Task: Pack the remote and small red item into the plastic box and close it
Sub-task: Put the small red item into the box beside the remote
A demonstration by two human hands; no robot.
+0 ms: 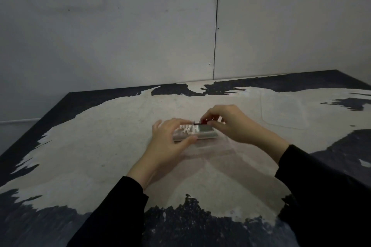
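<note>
A white remote with pale buttons and a small grey screen lies in the middle of the table, inside a clear plastic box whose walls are faint. My left hand grips the remote's left end, thumb on the near side. My right hand pinches a small red item just behind the remote's far edge. Whether the red item touches the box floor is hidden by my fingers.
A clear flat lid lies on the table to the right of my hands. The table top is worn pale with black patches at the edges. A grey wall stands close behind the table.
</note>
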